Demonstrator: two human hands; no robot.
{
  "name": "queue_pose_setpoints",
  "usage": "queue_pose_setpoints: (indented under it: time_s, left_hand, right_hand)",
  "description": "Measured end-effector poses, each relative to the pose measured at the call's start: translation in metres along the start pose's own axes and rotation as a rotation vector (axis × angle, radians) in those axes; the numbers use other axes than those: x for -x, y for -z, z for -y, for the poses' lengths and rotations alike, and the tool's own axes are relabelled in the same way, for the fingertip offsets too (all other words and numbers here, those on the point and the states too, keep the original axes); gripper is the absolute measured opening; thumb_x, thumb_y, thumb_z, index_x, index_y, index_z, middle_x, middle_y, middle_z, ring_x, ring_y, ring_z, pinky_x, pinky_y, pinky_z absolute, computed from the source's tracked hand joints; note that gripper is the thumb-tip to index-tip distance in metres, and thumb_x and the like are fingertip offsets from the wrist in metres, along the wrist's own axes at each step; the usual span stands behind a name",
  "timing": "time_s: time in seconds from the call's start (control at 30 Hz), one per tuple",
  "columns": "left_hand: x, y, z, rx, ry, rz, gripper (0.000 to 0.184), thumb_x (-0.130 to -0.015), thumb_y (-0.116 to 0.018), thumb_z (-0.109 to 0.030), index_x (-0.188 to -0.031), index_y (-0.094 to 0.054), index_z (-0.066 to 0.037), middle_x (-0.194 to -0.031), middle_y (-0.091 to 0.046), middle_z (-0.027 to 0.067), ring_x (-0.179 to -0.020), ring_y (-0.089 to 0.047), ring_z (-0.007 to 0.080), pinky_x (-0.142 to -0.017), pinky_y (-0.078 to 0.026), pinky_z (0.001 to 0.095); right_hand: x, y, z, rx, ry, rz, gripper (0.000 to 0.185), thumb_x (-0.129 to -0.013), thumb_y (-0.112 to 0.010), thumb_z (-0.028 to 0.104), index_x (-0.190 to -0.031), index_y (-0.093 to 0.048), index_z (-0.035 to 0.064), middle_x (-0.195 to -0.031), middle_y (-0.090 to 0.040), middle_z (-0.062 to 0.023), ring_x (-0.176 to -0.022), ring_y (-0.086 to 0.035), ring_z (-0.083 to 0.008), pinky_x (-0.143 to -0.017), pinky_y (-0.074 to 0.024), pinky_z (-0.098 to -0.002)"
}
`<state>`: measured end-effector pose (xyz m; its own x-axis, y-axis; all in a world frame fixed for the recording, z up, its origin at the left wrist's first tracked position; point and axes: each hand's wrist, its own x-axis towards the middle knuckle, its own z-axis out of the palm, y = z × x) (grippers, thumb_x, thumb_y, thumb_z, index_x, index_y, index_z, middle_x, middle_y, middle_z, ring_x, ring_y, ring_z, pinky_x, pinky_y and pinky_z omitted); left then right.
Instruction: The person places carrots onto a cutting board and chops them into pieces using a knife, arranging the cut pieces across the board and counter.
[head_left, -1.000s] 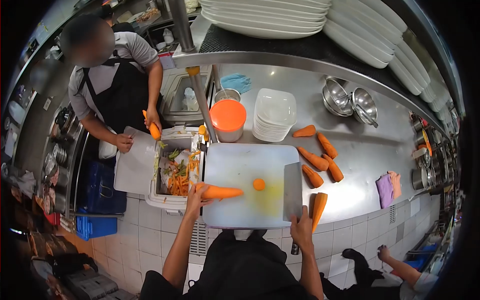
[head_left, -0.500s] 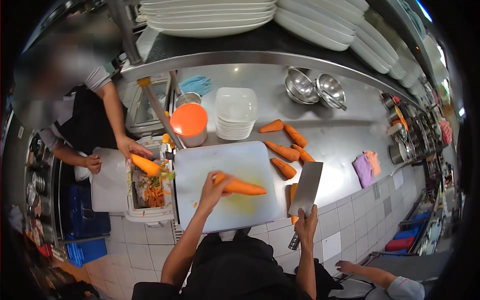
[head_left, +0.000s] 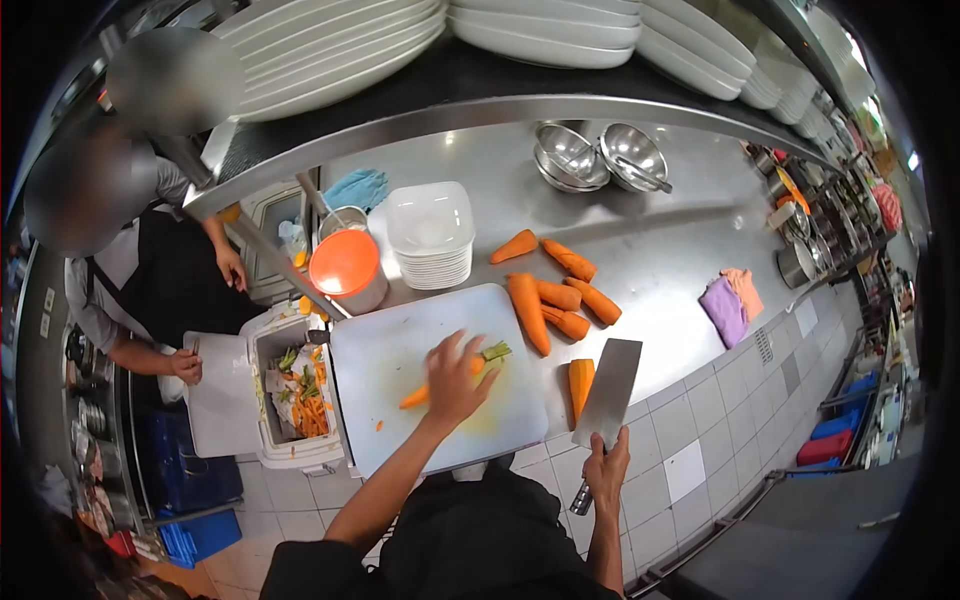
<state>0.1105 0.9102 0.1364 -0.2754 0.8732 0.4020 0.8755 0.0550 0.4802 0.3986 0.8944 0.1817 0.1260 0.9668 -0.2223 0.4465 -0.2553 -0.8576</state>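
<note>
A carrot [head_left: 414,397] with a green stem end lies on the white cutting board [head_left: 375,345]. My left hand [head_left: 455,380] is over its middle with the fingers spread, hiding part of it; whether they touch it I cannot tell. My right hand [head_left: 606,470] grips a cleaver [head_left: 610,390] by its handle, blade pointing up and away, right of the board. Several carrots [head_left: 565,325] lie in a group beyond the board's right edge. A single peeled-looking carrot [head_left: 580,385] rests by the cleaver blade, partly hidden behind it.
A bin of peelings [head_left: 310,405] stands left of the board, beside a co-worker [head_left: 190,265]. Behind the board are an orange-lidded tub [head_left: 345,263] and stacked white dishes [head_left: 432,225]. Metal bowls [head_left: 635,155] and cloths [head_left: 725,310] sit further right. A plate shelf [head_left: 480,108] hangs overhead.
The carrot from my left hand now lies with the group on the right. The co-worker's carrot has left their hand, which drew back; a green-stemmed carrot is on the board under my left hand.
</note>
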Motion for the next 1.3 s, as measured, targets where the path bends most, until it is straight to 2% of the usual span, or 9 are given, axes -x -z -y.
queue_pose_setpoints:
  time_s: [0.5, 0.57, 0.6, 0.8, 0.87, 1.03, 1.13, 1.23, 1.3]
  left_hand:
    - [0.078, 0.015, 0.042, 0.083, 0.047, 0.061, 0.042, -0.088, -0.071, -0.028, -0.126, -0.062, -0.016, -0.117, -0.057, 0.0094, -0.106, -0.056, 0.0287, -0.086, -0.046, 0.0432]
    - [0.083, 0.014, 0.01, -0.01, 0.067, 0.074, 0.037, -0.088, -0.071, -0.025, -0.122, -0.063, -0.014, -0.116, -0.059, 0.0101, -0.105, -0.058, 0.0297, -0.087, -0.047, 0.045]
    - [0.083, 0.014, 0.0, -0.104, 0.079, 0.088, 0.032, -0.089, -0.07, -0.021, -0.118, -0.064, -0.012, -0.114, -0.061, 0.0108, -0.103, -0.059, 0.0307, -0.087, -0.047, 0.0467]
    - [0.118, 0.021, 0.021, 0.231, 0.309, 0.115, 0.024, -0.094, -0.062, -0.007, -0.118, -0.064, -0.01, -0.106, -0.064, 0.0117, -0.092, -0.065, 0.0294, -0.082, -0.053, 0.0385]
    - [0.127, 0.057, 0.033, 0.384, 0.432, 0.032, 0.025, -0.095, -0.062, -0.006, -0.12, -0.062, -0.008, -0.108, -0.065, 0.011, -0.094, -0.066, 0.026, -0.081, -0.054, 0.036]
    - [0.19, 0.115, 0.154, 0.668, 0.884, -0.586, 0.036, -0.094, -0.066, -0.005, -0.127, -0.054, 0.0, -0.104, -0.068, 0.0086, -0.089, -0.067, 0.0147, -0.08, -0.056, 0.0264]
    - [0.201, 0.151, 0.195, 0.74, 1.035, -0.62, 0.043, -0.093, -0.07, -0.008, -0.131, -0.052, 0.0, -0.098, -0.07, 0.0072, -0.089, -0.067, 0.0119, -0.077, -0.056, 0.0254]
    - [0.205, 0.163, 0.225, 0.606, 1.032, -0.604, 0.044, -0.092, -0.07, -0.008, -0.132, -0.054, 0.001, -0.099, -0.071, 0.0108, -0.089, -0.069, 0.018, -0.078, -0.057, 0.0288]
    - [0.212, 0.168, 0.263, 0.011, 0.843, -0.525, 0.044, -0.092, -0.069, -0.007, -0.133, -0.056, 0.002, -0.108, -0.071, 0.0149, -0.097, -0.07, 0.0268, -0.086, -0.055, 0.0344]
  right_hand:
    - [-0.016, -0.024, 0.011, 0.127, 0.262, 0.096, 0.017, -0.099, -0.057, 0.01, -0.102, -0.045, -0.0019, -0.059, -0.054, -0.0128, -0.044, -0.052, -0.0181, -0.043, -0.0398, -0.0377]
    - [-0.014, -0.025, 0.02, 0.159, 0.14, 0.185, 0.018, -0.099, -0.056, 0.01, -0.106, -0.044, -0.003, -0.077, -0.063, -0.0309, -0.067, -0.065, -0.0447, -0.057, -0.0467, -0.0448]
    - [-0.012, -0.026, 0.021, 0.162, 0.147, 0.194, 0.018, -0.099, -0.056, 0.01, -0.106, -0.044, -0.003, -0.077, -0.063, -0.0309, -0.067, -0.065, -0.0447, -0.057, -0.0467, -0.0448]
    - [-0.006, -0.037, 0.001, 0.181, 0.171, 0.266, 0.022, -0.098, -0.056, 0.008, -0.115, -0.047, -0.0039, -0.075, -0.063, -0.027, -0.063, -0.065, -0.0389, -0.058, -0.047, -0.0441]
    - [-0.002, -0.042, -0.001, 0.11, 0.254, 0.219, 0.028, -0.099, -0.058, 0.01, -0.118, -0.045, -0.006, -0.064, -0.058, -0.0118, -0.044, -0.052, -0.0149, -0.04, -0.0389, -0.0337]
    - [0.003, -0.05, -0.009, 0.117, 0.233, 0.256, 0.028, -0.099, -0.057, 0.009, -0.119, -0.044, -0.0058, -0.064, -0.057, -0.0111, -0.042, -0.051, -0.0144, -0.037, -0.0371, -0.0323]
    - [0.007, -0.053, 0.004, 0.143, 0.145, 0.284, 0.026, -0.099, -0.056, 0.008, -0.119, -0.044, -0.0038, -0.065, -0.057, -0.0108, -0.042, -0.051, -0.014, -0.037, -0.0376, -0.032]
    - [-0.003, -0.059, -0.019, 0.182, 0.307, 0.281, 0.027, -0.099, -0.055, 0.008, -0.121, -0.045, -0.0035, -0.065, -0.056, -0.0097, -0.043, -0.051, -0.0136, -0.039, -0.039, -0.032]
    - [-0.014, -0.059, -0.043, 0.189, 0.465, 0.288, 0.031, -0.099, -0.057, 0.009, -0.125, -0.046, -0.0039, -0.066, -0.057, -0.0102, -0.044, -0.052, -0.0142, -0.04, -0.0399, -0.0319]
